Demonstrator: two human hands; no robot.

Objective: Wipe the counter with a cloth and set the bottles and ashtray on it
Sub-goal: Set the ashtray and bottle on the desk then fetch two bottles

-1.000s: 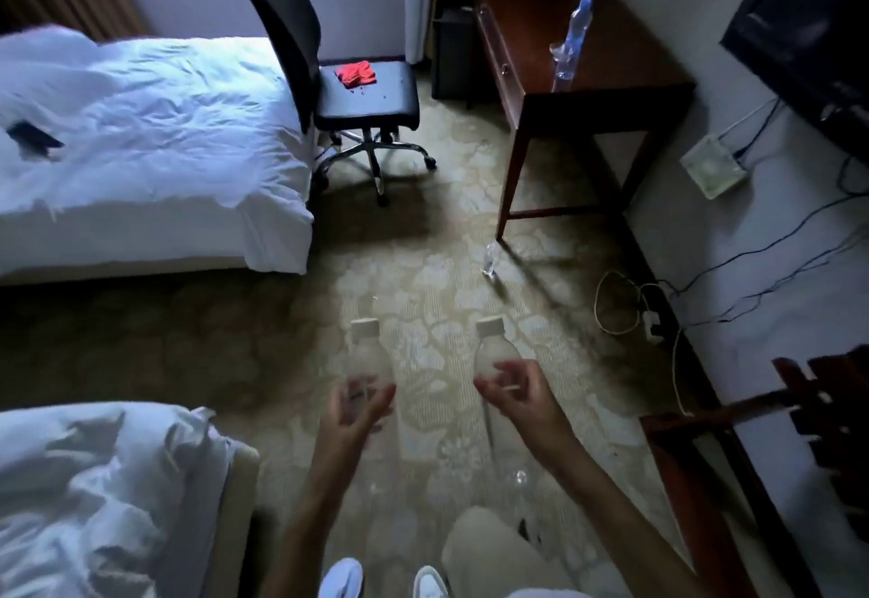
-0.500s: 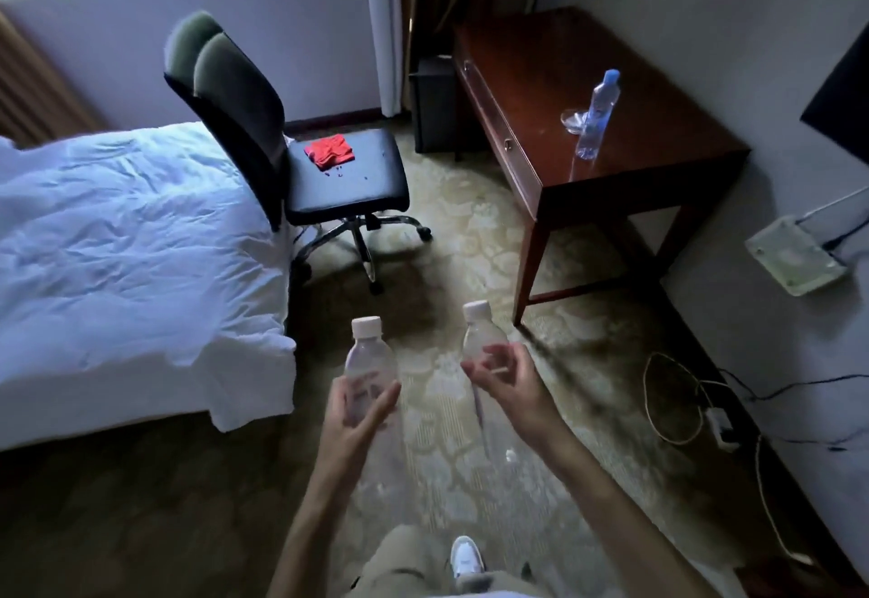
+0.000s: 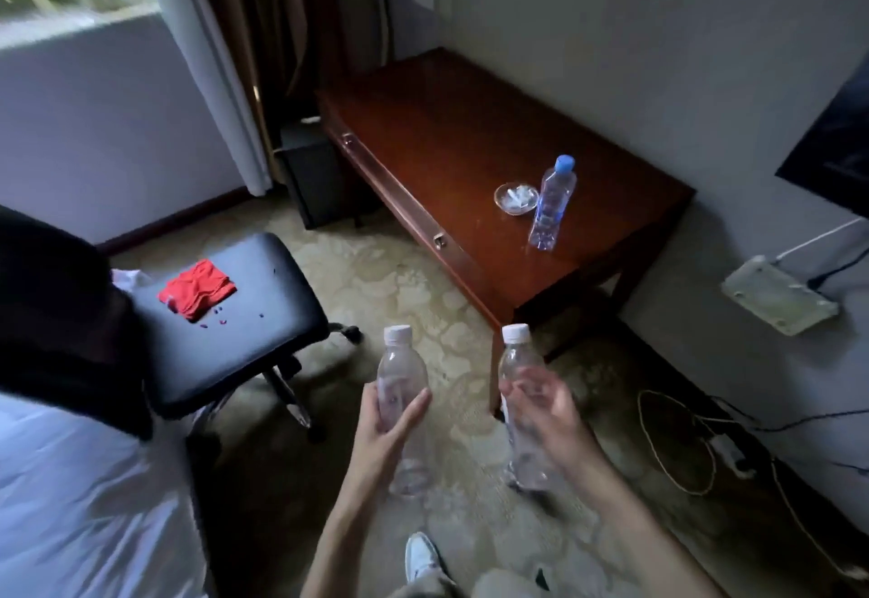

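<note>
My left hand (image 3: 383,428) grips a clear white-capped bottle (image 3: 399,372) upright in front of me. My right hand (image 3: 548,414) grips a second clear white-capped bottle (image 3: 517,362) the same way. Both are over the carpet, short of the near corner of the dark wooden counter (image 3: 446,141). On the counter's near right part stand a blue-capped water bottle (image 3: 552,202) and, just left of it, a glass ashtray (image 3: 516,199) holding cigarette butts. A red cloth (image 3: 197,288) lies on the seat of the black office chair (image 3: 244,315) to the left.
A white bed (image 3: 70,503) fills the lower left. A black box (image 3: 312,174) stands at the counter's far end by the curtain. Cables (image 3: 677,447) and a white device (image 3: 778,294) lie along the right wall. My shoe (image 3: 423,555) is on the carpet.
I have walked closer to the counter with both bottles held; the view has risen and the counter, chair and cloth now appear larger and nearer.
</note>
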